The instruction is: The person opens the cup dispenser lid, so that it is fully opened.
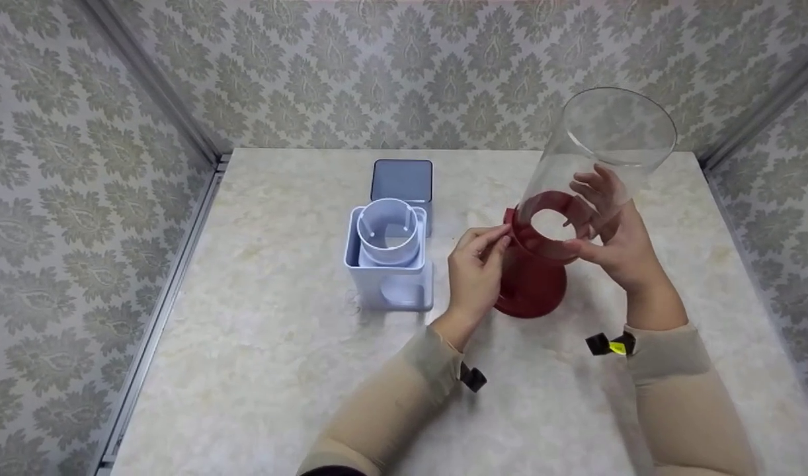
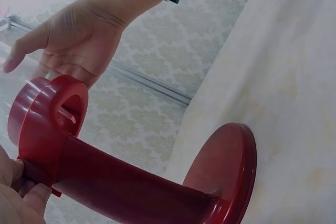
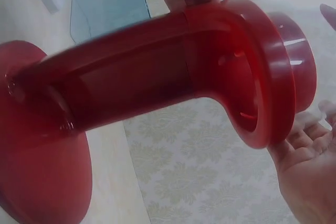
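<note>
A glossy red stand (image 1: pixel 533 294) has a round base, a thick stem and an open ring on top. In the ring stands a clear, open-topped cylinder (image 1: pixel 555 168), tilted up and to the right in the head view. My left hand (image 1: pixel 475 268) pinches a small red tab (image 2: pixel 37 174) on the ring's left side between thumb and fingertips. My right hand (image 1: pixel 619 244) holds the cylinder's lower end from the right, thumb in front at the ring and fingers curved behind the clear wall. The right wrist view shows the stem and ring large.
Left of the stand is a pale blue square container (image 1: pixel 384 287) with a round, open cylinder part (image 1: pixel 387 248) set in its top. Behind it stands a grey-blue, see-through square box (image 1: pixel 402 180). Patterned walls close off the back and sides of the marbled table (image 1: pixel 258 330).
</note>
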Motion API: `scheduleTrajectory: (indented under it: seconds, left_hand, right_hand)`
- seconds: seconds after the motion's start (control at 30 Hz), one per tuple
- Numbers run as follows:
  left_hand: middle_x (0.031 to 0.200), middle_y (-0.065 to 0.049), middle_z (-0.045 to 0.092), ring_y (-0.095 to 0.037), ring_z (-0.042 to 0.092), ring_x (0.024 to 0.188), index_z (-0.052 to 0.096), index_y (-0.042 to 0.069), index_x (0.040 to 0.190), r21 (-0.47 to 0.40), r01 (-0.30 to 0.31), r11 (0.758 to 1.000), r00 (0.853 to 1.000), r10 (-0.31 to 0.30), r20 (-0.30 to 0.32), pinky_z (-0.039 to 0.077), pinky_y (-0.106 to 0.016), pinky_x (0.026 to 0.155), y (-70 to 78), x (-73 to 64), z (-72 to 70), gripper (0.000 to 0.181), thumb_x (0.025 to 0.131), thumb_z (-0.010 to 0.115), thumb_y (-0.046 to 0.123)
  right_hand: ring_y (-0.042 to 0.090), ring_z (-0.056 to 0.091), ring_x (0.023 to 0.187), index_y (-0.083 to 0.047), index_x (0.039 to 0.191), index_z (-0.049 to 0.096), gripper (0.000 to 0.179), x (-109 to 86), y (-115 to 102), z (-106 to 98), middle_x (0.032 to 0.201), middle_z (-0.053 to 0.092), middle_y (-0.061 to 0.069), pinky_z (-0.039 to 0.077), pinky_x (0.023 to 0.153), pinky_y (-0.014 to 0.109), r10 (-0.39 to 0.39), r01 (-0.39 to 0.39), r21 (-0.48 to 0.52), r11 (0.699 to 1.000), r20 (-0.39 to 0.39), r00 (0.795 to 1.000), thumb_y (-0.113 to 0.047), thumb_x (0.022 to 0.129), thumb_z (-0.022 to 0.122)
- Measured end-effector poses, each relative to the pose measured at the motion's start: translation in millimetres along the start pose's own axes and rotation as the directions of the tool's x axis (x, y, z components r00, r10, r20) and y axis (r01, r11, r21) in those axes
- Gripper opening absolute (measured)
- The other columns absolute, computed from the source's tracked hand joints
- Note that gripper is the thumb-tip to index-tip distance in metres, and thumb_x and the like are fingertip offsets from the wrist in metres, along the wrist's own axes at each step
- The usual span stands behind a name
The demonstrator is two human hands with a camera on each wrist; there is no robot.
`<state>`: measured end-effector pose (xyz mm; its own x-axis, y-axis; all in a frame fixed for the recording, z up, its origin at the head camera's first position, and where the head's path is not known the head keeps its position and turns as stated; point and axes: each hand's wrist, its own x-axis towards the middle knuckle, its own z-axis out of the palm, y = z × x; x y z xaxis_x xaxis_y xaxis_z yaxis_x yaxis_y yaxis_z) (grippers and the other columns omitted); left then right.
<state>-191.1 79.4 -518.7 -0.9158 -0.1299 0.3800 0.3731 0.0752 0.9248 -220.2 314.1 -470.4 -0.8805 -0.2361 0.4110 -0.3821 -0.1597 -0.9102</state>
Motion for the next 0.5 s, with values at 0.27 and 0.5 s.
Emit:
scheduleTrajectory:
  seconds: [0.27,0.5]
  left_hand:
    - [0.125,-0.020,0.077,-0.030,0.077,0.120,0.079,-0.003,0.131,-0.116,0.036,0.993,0.992,-0.022,0.125,0.066,-0.030,0.106,-1.2,-2.2,-14.2,0.027,0.104,0.079,0.002]
    - [0.159,-0.024,0.061,-0.041,0.058,0.152,0.060,-0.004,0.155,-0.091,0.028,0.995,0.964,-0.003,0.265,0.050,-0.036,0.130,-11.3,18.5,-20.0,0.053,0.106,0.072,0.010]
  right_hand:
    - [0.024,0.047,0.160,-0.008,0.172,0.037,0.105,-7.3,-1.5,-0.1,0.167,0.050,0.010,0.049,0.124,0.024,-0.054,0.051,0.062,0.997,0.057,0.997,0.027,0.081,0.078]
    - [0.028,0.045,0.157,-0.012,0.175,0.031,0.112,1.2,-12.6,1.0,0.168,0.045,0.012,0.039,0.133,0.032,-0.092,0.080,0.155,0.985,0.068,0.993,0.019,0.082,0.085]
